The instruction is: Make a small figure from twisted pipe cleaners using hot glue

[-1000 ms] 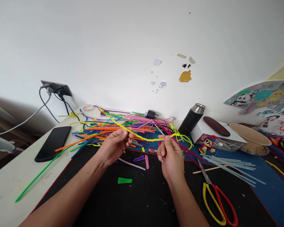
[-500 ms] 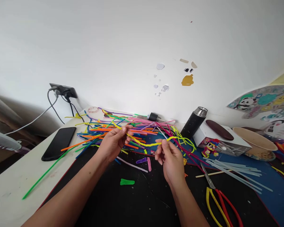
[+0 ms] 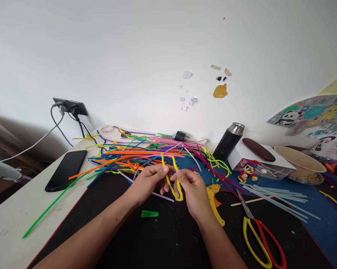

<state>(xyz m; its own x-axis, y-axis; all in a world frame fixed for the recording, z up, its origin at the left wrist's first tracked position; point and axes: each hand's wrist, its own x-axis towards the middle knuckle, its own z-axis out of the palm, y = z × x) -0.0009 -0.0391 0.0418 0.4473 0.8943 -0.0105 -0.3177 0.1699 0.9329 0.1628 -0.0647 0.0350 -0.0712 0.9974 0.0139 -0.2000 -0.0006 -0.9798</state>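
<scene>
Both of my hands meet over the black mat (image 3: 162,239) and pinch one yellow pipe cleaner (image 3: 174,178). It is folded into a narrow U, its bend low between my fingers and its two ends pointing up. My left hand (image 3: 148,182) grips the left leg and my right hand (image 3: 191,190) grips the right leg and the bend. Just behind my hands lies a big heap of coloured pipe cleaners (image 3: 140,155).
A black phone (image 3: 66,170) lies at the left near a wall socket (image 3: 70,105) with cables. A black flask (image 3: 228,142), a white box (image 3: 259,162), a bowl (image 3: 300,160), clear glue sticks (image 3: 277,196), yellow-and-red scissors (image 3: 259,233) and a small green piece (image 3: 149,214) sit around the mat.
The yellow pipe cleaner was stretched out between my hands; my hands have come together and it is now folded into a U.
</scene>
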